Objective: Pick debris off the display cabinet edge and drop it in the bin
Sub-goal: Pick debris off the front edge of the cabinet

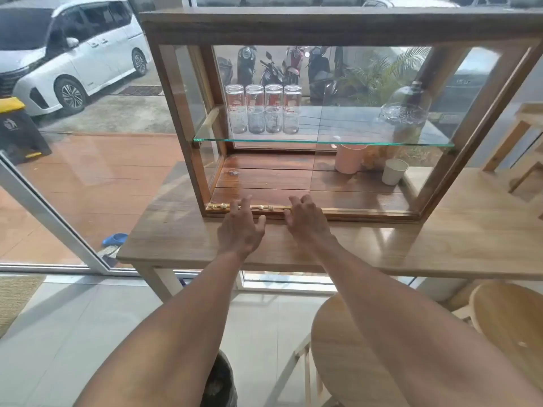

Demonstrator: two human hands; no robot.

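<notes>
Glass walls look out on a parked white van (pixel 67 54) and a row of scooters (pixel 279 69), and against them stands a wooden bench (pixel 182 239) carrying a wood-framed display cabinet (pixel 323 27) with its front open. Small pale bits of debris (pixel 219 206) lie scattered along the cabinet's front bottom edge, on a brass-coloured strip, mostly toward its left end. Both hands reach to that edge. The left hand (pixel 242 227) has its fingers spread and loosely curled, the tips resting on or just above the strip among the bits; whether it pinches any of them cannot be told. The right hand (pixel 305 218) is close beside it, fingers bent down onto the same strip, nothing visibly held. On the glass shelf (pixel 323 141) inside stand four upturned glasses (pixel 263 110) and a glass dome (pixel 407 107). Below the shelf, on the cabinet floor at the right, are a pink cup (pixel 349 158) and a white cup (pixel 393 171). A dark bin (pixel 219 383) sits on the tiled floor beneath the left forearm, and round wooden stools (pixel 514 318) stand at the right.
</notes>
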